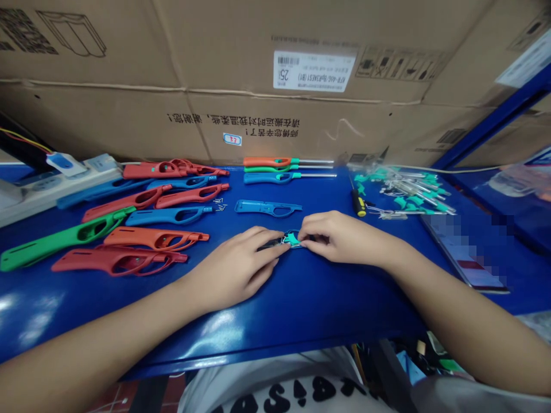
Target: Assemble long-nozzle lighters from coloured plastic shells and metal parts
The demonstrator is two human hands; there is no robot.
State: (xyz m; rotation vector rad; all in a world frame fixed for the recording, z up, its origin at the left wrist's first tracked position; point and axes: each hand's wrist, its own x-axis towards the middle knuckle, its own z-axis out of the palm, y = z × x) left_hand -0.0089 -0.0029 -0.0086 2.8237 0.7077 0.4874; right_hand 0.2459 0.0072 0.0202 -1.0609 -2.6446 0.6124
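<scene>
Between my two hands lies a mostly covered lighter casing (294,232), blue where its edge shows, low over the table. A teal trigger (293,239) sits at its middle, with thin pale wire-like bits beside it. My left hand (243,267) is closed over the casing's left part, fingertips close to the trigger. From the other side my right hand (344,238) pinches, thumb and forefinger at the trigger's right edge. The exact contact under the fingertips is hidden. Just beyond the hands lies a separate blue casing half (269,208).
Several coloured lighter casings (146,236) lie at left beside a power strip (64,183). Assembled lighters (271,178) rest at the back. A screwdriver (358,202), a pile of teal parts and metal tubes (407,192), and a phone (469,258) are at right. Cardboard (241,57) walls the back.
</scene>
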